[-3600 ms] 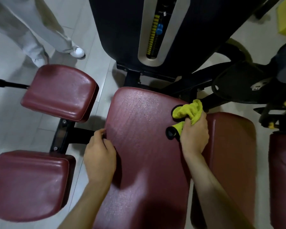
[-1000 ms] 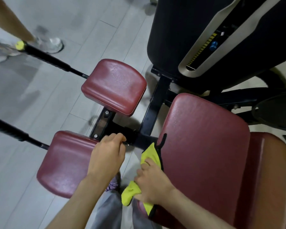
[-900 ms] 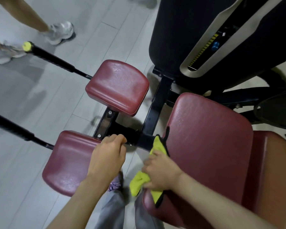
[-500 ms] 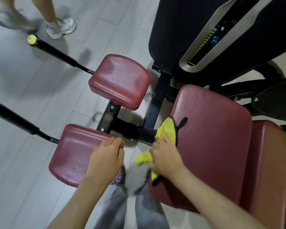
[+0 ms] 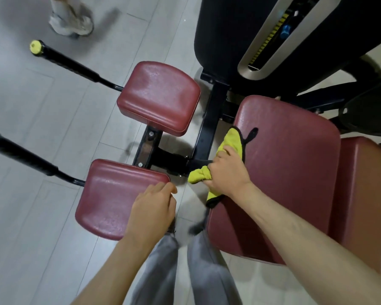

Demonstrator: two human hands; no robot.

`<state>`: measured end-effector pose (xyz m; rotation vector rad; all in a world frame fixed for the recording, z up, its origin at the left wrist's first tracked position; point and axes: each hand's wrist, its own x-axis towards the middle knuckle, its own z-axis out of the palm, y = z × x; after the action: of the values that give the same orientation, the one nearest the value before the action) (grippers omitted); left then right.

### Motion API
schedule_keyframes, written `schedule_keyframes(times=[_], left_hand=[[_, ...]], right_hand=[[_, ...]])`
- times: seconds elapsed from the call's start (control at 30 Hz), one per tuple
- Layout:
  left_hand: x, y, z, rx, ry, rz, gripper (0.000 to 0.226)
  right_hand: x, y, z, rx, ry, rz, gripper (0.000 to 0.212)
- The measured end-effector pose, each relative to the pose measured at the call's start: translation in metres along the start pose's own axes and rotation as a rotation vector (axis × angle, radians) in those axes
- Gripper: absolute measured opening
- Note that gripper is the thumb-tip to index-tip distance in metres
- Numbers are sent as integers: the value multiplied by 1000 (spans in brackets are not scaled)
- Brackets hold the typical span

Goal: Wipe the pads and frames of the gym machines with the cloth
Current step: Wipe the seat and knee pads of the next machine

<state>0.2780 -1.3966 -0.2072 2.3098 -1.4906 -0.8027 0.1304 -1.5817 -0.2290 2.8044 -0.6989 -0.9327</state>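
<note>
My right hand (image 5: 228, 172) is shut on a yellow cloth with black trim (image 5: 233, 142), pressing it against the left edge of the large maroon seat pad (image 5: 290, 172). My left hand (image 5: 152, 208) rests with curled fingers on the right end of the near small maroon pad (image 5: 112, 194) and holds nothing. A second small maroon pad (image 5: 158, 97) sits farther away. Between the pads runs the black steel frame (image 5: 209, 119) of the machine.
Two black handle bars with yellow end caps (image 5: 64, 60) (image 5: 20, 155) stick out to the left over the grey tiled floor. The black weight-stack housing (image 5: 240, 29) stands at the top right. Another person's shoe (image 5: 70, 23) is at the top left. My grey trouser legs (image 5: 185, 271) are below.
My right hand has slid the cloth up along the seat pad's left edge. My left hand has come off the frame onto the near small pad. The other person has walked on.
</note>
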Motion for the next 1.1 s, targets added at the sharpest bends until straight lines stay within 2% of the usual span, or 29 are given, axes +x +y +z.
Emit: schedule_keyframes(times=[0.33,0.53,0.6,0.67,0.8,0.87,0.93,1.0,1.07,1.1], left_hand=[[-5,7,4,-26,5,41,17],[-20,19,7,-35,15,-15,16],[-26,23,11,-27,22,-21,17],[-32,27,15,-15,22,-29,16],[-42,33,23,16,22,-57,19],[-47,37,24,30,26,-59,22],[-52,42,22,35,30,-51,22],[-57,47,20,48,29,-30,22],[-62,55,16,65,34,-8,22],[-65,59,15,73,32,-1,23]], right_hand=[[-62,-84,22,7,-115,-243,60],[-109,-104,40,30,-36,-500,65],[-130,-114,54,140,-23,-526,65],[-149,-128,66,325,-15,-473,58],[-187,-160,82,759,-10,-239,44],[-206,-177,88,987,-64,-24,34],[-219,-187,88,1323,-165,286,29],[-225,-197,80,1746,-240,691,29],[-216,-211,75,2282,-192,1148,20],[-208,-216,73,2606,-150,1309,23]])
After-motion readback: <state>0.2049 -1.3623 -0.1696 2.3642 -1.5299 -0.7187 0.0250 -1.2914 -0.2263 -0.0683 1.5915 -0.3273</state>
